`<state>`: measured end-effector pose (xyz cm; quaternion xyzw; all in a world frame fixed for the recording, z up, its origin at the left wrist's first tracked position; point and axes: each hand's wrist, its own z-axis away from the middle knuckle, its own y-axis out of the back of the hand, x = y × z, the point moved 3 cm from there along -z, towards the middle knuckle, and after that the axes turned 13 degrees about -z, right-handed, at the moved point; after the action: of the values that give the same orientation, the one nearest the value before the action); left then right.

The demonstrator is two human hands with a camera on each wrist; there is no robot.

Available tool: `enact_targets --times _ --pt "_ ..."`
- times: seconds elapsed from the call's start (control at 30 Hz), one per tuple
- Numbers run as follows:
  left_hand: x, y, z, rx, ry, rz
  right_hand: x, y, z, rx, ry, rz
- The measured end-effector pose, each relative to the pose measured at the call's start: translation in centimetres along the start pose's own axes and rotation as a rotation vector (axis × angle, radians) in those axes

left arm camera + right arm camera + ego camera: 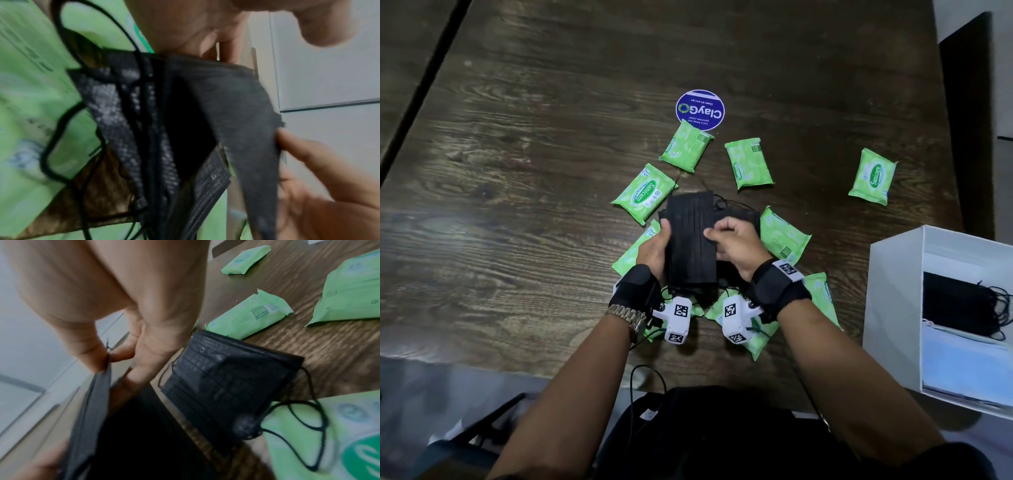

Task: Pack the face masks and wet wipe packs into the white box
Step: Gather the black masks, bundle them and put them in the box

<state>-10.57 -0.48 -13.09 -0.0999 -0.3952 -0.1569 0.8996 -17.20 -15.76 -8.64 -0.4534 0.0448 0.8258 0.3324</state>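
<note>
i work at a dark wooden table (524, 144) with a strong grain. green wet wipe packs (752, 163) lie scattered flat on it: two near the far middle, one off alone to the right (873, 176), one at the left (643, 193), and others close around my wrists (partly hidden, so i can't count them). a round blue sticker (700, 110) sits on the wood just beyond the farthest pack. a small pile of black face masks (230, 386) rests on the table among the packs, ear loops trailing over one pack. the white box (893, 301) stands at the right edge, black and pale blue masks inside.
</note>
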Motion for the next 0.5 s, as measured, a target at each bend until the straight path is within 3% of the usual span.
enact_targets --times 0.1,0.23,0.33,0.5 --pt "0.4 0.0 0.5 0.028 -0.154 -0.178 2.3 1.2 -0.7 0.114 0.025 0.136" --pt "0.7 1.0 0.6 0.140 -0.260 -0.366 2.8 4.1 -1.1 0.459 0.173 0.736" --pt "0.0 1.8 0.8 0.143 -0.241 -0.339 3.7 4.7 -0.8 0.486 0.179 0.960" --pt "-0.7 3.0 0.3 0.099 -0.337 -0.457 4.7 4.6 -1.0 0.549 0.118 1.112"
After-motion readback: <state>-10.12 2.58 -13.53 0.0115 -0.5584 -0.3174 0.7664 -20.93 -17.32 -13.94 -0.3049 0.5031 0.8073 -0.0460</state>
